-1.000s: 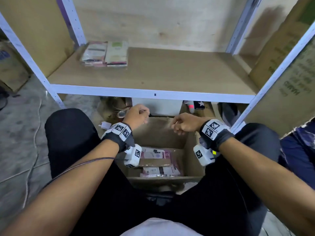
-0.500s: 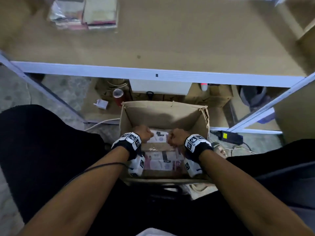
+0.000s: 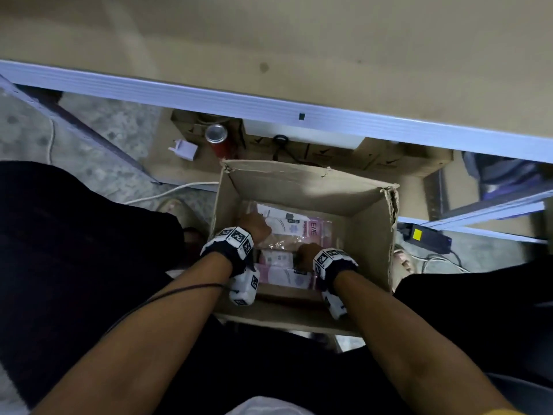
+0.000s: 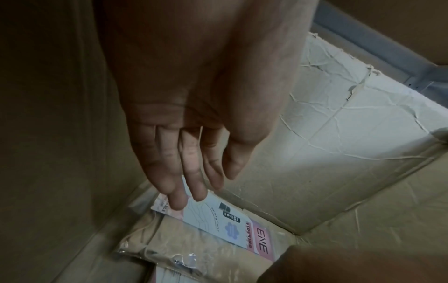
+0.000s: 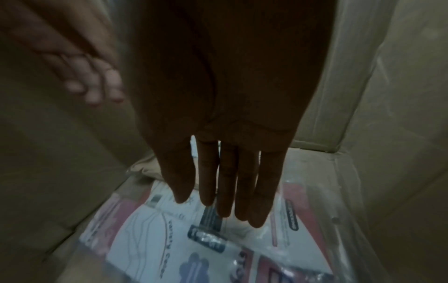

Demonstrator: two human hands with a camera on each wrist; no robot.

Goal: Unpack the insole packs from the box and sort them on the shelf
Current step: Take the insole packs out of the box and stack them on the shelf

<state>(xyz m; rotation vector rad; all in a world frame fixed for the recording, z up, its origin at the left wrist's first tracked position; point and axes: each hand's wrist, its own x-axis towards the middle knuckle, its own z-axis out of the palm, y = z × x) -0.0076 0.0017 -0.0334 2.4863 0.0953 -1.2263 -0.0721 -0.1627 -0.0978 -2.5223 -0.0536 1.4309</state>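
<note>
Both hands down inside an open cardboard box (image 3: 369,235) standing on the floor between black-trousered knees, below the front rail of a shelf (image 3: 269,109) running across 12 o'clock. Left hand (image 3: 254,227) low at the box's 9 o'clock side, fingers (image 4: 178,191) straight and loosely together, tips reaching down to the far corner of an insole pack (image 4: 230,227) printed "EVE", white and pink card under clear wrap; touching or just above, cannot tell; nothing gripped. Right hand (image 3: 306,256) nearer 6 o'clock inside the box, fingers (image 5: 226,191) also straight and side by side, pointing down over another pack (image 5: 169,239), white card with a pink border and a dark label; contact cannot be told from the dim, blurred wrist view; nothing curled round anything. Packs lying flat on the box floor, one at 12 o'clock under the left fingertips, more (image 3: 284,275) stacked toward 6 o'clock between the two wrists, a crinkled clear bag (image 3: 278,244) between them. Torn, peeled paper along the box's inner wall (image 4: 351,114) at 2 o'clock in the left wrist view. Beyond the box at 11 o'clock, under the shelf, a red can (image 3: 218,139) and a white plug adapter (image 3: 185,149) on flat cardboard; a white cable (image 3: 167,191) trailing at 10 o'clock; a black power brick with a yellow label (image 3: 425,236) at 3 o'clock.
</note>
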